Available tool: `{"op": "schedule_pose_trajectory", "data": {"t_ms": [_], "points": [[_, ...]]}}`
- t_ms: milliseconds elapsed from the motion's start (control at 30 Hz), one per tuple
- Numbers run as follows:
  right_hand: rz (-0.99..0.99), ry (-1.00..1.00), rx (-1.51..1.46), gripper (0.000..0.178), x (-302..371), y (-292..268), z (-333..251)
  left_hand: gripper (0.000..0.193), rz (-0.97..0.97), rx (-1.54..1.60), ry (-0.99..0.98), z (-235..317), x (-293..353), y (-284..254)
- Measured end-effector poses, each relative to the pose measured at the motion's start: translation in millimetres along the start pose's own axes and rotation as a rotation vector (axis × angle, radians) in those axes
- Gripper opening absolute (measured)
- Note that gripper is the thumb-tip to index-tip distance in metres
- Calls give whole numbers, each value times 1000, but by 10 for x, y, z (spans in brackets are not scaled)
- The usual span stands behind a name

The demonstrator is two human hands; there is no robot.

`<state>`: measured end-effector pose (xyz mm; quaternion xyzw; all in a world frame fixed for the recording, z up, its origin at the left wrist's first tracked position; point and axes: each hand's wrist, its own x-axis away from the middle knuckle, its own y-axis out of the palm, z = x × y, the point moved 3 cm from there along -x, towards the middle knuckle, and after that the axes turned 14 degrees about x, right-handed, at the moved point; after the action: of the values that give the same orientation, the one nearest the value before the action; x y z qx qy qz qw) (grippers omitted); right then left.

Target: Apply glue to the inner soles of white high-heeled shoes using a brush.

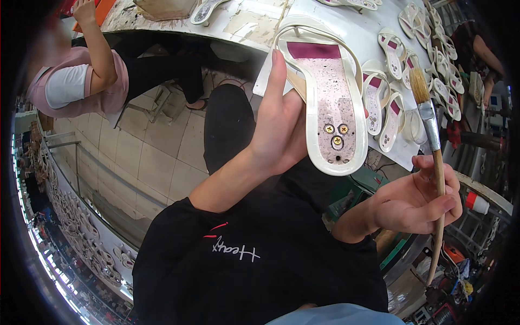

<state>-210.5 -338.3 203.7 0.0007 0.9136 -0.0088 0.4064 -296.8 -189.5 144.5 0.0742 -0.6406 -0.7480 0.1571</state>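
My left hand (279, 124) grips a white sandal (337, 100), its thumb on the near side and its other fingers mostly hidden behind. The sandal's heel points toward me. Its speckled pinkish footbed carries three brass-coloured screws near the heel and a magenta patch farther up. A thin strap loops around its far part. To the right, my right hand (420, 203) closes around the wooden handle of a paintbrush (431, 127). The brush stands almost upright, with tan bristles at the top and a metal ferrule below them. Its bristles are apart from the held sandal.
A white worktable (252, 27) spans the far side, with several similar sandals (391, 54) along its right. A clear cup (413, 127) stands by the table edge. At left sits a co-worker (81, 81) in a pink-and-white top. A rack of sandals (86, 233) lines the lower left.
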Motion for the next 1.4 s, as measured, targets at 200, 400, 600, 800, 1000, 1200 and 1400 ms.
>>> {"op": "schedule_pose_trajectory", "data": {"t_ms": [200, 400, 600, 800, 1000, 1200, 1400], "points": [[-51, -32, -14, 30, 4, 14, 22, 100, 20, -79, 19, 7, 28, -1], [-377, -32, -63, 25, 69, 234, -80, 98, 77, -189, 119, -70, 59, 3], [-561, 67, -165, 25, 228, 408, -38, 84, 31, -347, 183, -216, 166, -49], [-634, -15, -114, 17, 273, 479, -67, 95, -62, -559, 135, -314, 199, -114], [-635, -44, -132, 17, 305, 516, -63, 105, -183, -766, 88, -327, 196, -112], [-625, -41, -160, 18, 320, 545, -60, 106, -179, -781, 83, -331, 209, -95], [-600, 4, -120, 15, 324, 534, -33, 108, -126, -737, 113, -354, 218, -115]]}}
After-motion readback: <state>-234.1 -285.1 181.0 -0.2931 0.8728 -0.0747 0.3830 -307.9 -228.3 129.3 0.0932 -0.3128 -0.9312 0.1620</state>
